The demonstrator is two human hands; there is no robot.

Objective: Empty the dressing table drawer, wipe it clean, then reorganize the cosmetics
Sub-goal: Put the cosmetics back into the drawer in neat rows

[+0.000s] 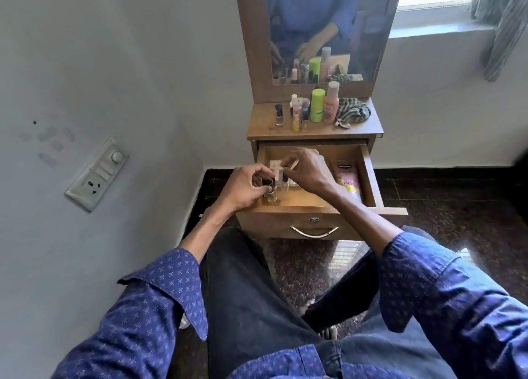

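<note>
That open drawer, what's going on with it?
A person sits before the dressing table's open drawer. The left hand grips a small dark-capped bottle; the right hand pinches a small item I can't identify. A pink tube lies in the drawer. Bottles and a striped cloth sit on top.

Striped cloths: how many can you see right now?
2: one striped cloth crumpled on the dressing table top, right of the bottles; another cloth hanging by the window at upper right. The mirror only reflects the first one.
</note>
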